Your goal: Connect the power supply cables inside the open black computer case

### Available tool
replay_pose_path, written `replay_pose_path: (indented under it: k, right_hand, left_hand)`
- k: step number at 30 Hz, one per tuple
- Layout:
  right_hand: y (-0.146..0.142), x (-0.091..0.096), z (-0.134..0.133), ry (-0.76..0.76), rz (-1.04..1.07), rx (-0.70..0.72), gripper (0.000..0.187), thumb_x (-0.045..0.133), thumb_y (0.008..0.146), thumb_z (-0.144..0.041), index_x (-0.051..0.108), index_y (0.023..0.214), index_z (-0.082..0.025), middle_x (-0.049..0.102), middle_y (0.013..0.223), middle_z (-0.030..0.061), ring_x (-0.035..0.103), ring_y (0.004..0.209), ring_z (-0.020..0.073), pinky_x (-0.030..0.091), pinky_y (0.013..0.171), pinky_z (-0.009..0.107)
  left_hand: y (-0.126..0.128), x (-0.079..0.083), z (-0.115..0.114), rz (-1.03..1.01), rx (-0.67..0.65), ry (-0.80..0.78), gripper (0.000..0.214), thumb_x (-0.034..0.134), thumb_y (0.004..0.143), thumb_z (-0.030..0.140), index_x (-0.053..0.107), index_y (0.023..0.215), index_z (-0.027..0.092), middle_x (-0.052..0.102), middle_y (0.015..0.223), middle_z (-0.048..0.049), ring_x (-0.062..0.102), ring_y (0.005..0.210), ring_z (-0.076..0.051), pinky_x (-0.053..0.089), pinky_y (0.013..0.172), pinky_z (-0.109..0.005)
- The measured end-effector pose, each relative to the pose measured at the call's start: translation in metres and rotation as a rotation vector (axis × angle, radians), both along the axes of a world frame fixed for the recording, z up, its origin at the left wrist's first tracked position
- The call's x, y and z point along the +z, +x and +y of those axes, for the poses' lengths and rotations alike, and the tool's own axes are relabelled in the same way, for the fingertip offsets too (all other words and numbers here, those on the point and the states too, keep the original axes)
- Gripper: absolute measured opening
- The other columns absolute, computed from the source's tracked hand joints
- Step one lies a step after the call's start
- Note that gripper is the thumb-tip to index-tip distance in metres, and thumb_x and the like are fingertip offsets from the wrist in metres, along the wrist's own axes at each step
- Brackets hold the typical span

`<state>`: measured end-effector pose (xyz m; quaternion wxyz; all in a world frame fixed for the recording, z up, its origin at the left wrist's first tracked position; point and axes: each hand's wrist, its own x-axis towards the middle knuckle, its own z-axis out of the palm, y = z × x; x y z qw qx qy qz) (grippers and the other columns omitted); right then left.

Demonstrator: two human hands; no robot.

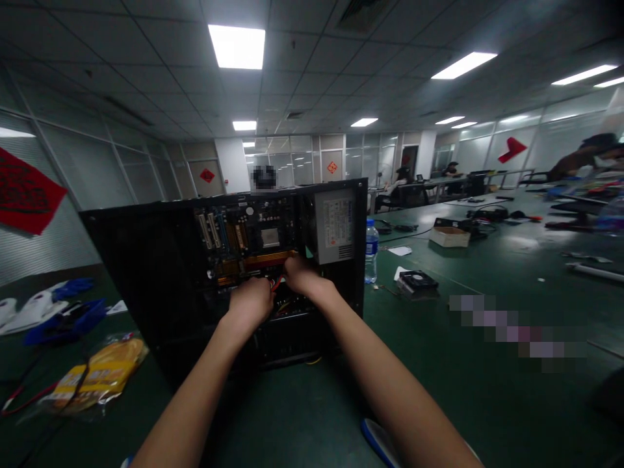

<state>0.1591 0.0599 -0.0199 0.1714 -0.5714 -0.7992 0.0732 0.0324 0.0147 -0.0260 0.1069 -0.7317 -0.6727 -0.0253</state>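
At far left on the green table (487, 377) I see a yellow plastic-wrapped packet (100, 372). Next stands the open black computer case (146, 273), its motherboard with orange slots (244, 237) facing me. Low inside it, my left hand (251, 302) is clenched, knuckles toward me, just beside a bundle of red and yellow wires (277, 283). My right hand (302, 277) reaches the board's lower edge; its fingertips are hidden, so I cannot tell their grip. Rightward sit the grey power supply box (336, 227) and a clear water bottle (371, 250).
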Motion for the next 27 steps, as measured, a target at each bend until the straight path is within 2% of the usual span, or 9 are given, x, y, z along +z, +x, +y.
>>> replay_pose_path:
  k: [6,13,18,22,27]
  right_hand:
    - [-0.001,-0.009,0.007,-0.052,-0.029,0.024,0.030,0.057,0.085,-0.011,0.070,0.112,-0.008,0.070,0.113,0.0205,0.068,0.103,0.0278,0.051,0.075,0.027]
    - [0.008,0.005,-0.004,-0.064,0.007,0.030,0.031,0.060,0.085,-0.014,0.068,0.113,-0.007,0.070,0.113,0.0192,0.068,0.102,0.0264,0.051,0.074,0.025]
    - [0.009,0.007,-0.006,-0.080,0.038,0.027,0.031,0.059,0.087,-0.017,0.068,0.114,-0.007,0.070,0.114,0.0190,0.068,0.102,0.0266,0.051,0.074,0.026]
    - [0.005,0.002,-0.001,-0.042,0.022,0.047,0.031,0.056,0.089,-0.017,0.068,0.115,-0.006,0.068,0.116,0.0208,0.067,0.105,0.0275,0.051,0.078,0.028]
    - [-0.001,-0.009,0.010,-0.084,-0.017,0.025,0.030,0.056,0.087,-0.014,0.069,0.114,-0.008,0.069,0.116,0.0204,0.067,0.106,0.0280,0.050,0.079,0.028]
  left_hand:
    - [-0.001,0.000,0.001,0.002,-0.012,-0.003,0.029,0.050,0.089,0.027,0.071,0.100,0.010,0.073,0.097,-0.0203,0.071,0.091,-0.035,0.056,0.070,-0.040]
    - [0.002,0.002,-0.002,0.043,-0.023,0.007,0.028,0.052,0.088,0.026,0.072,0.099,0.010,0.073,0.094,-0.0201,0.071,0.089,-0.035,0.056,0.070,-0.040]
    - [0.004,0.000,-0.004,0.055,-0.007,0.026,0.027,0.051,0.087,0.022,0.073,0.097,0.010,0.073,0.093,-0.0209,0.071,0.089,-0.036,0.057,0.071,-0.041]
    - [0.005,-0.001,-0.003,0.065,-0.008,0.034,0.027,0.050,0.087,0.020,0.073,0.096,0.009,0.074,0.093,-0.0212,0.071,0.089,-0.035,0.057,0.071,-0.041]
    - [0.005,-0.002,-0.003,0.053,-0.013,0.035,0.028,0.050,0.088,0.022,0.073,0.098,0.010,0.073,0.092,-0.0208,0.071,0.090,-0.035,0.057,0.072,-0.041]
